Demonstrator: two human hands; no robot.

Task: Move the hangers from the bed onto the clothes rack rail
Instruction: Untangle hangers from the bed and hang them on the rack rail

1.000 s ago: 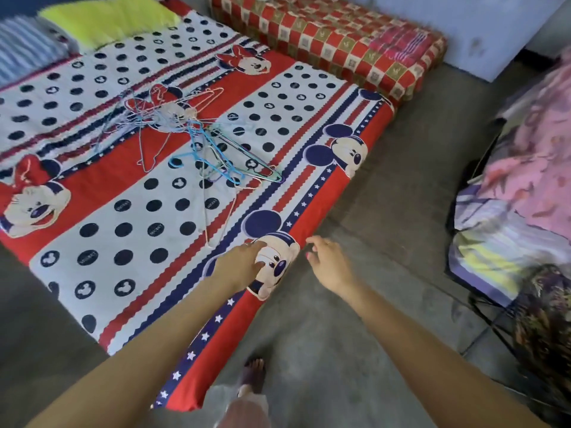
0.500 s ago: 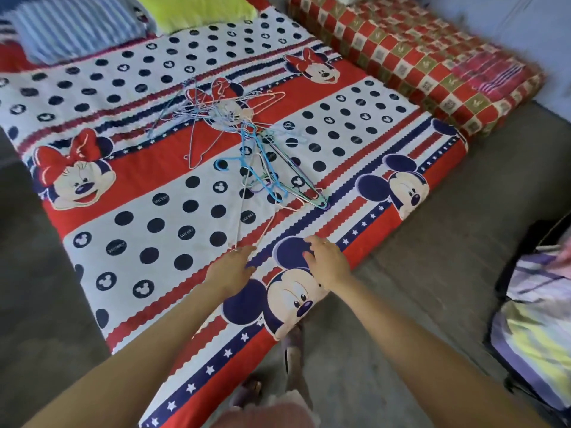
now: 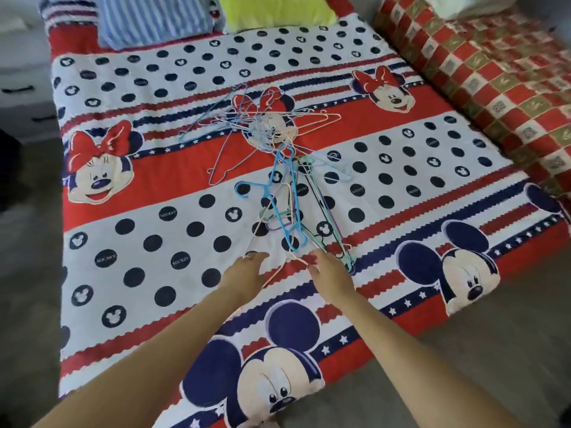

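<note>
A tangled heap of thin hangers (image 3: 278, 168), blue, pink, white, green and black, lies in the middle of the bed (image 3: 129, 261), which has a red, white and navy cartoon-mouse sheet. My left hand (image 3: 247, 273) reaches over the sheet with fingers stretched, its fingertips at the near end of a pale hanger. My right hand (image 3: 329, 273) lies beside it, fingers extended, touching the near tips of the green and pink hangers. Neither hand grips anything. The clothes rack is out of view.
A blue striped pillow (image 3: 154, 20) and a yellow-green pillow (image 3: 278, 9) lie at the head of the bed. A second mattress with a red checked cover (image 3: 494, 75) adjoins on the right. Grey floor (image 3: 494, 350) runs along the near edge.
I have moved closer over the bed. Both hands went forward from the printed mouse at the bed's edge up to the near end of the hanger heap.
</note>
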